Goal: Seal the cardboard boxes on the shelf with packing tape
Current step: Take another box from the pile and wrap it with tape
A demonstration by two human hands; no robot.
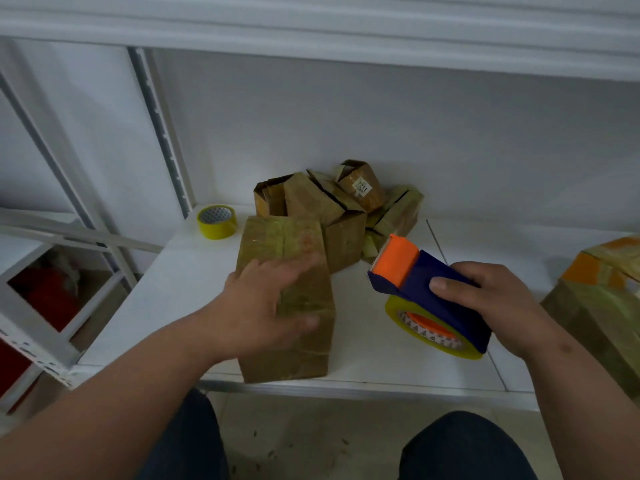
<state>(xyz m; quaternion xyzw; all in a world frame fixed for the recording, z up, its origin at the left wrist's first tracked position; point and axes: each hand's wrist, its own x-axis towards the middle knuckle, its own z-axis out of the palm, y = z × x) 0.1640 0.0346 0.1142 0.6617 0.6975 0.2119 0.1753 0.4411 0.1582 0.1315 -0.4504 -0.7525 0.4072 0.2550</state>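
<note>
While the white shelf (pixel 145 306) fills most of the frame, running from the left edge to the right under an upper shelf board (pixel 311 26), a tall cardboard box (pixel 304 348) stands at the lower centre of it, close to the front edge. Its top is closed and covered with shiny yellowish tape. At the right edge of the frame sits another taped box (pixel 602 306), only partly in view, with an orange patch on its top. Behind the tall box, at the centre of the frame against the back wall, lies a pile of smaller boxes (pixel 339 216), several with flaps still standing open (one carries a white label reading 7211).

Over the left side of the tall box is the left hand (pixel 266 306), its fingers spread and loose, blurred by motion; whether the palm touches the cardboard I cannot tell. At the lower right, the right hand (pixel 498 306) grips the blue and orange tape dispenser (pixel 426 289), fingers and thumb wrapped round its blue body, held above the shelf just right of the tall box with the orange end pointing toward the pile. A yellow tape roll (pixel 216 221) lies flat at centre left, near the shelf's upright post.
</note>
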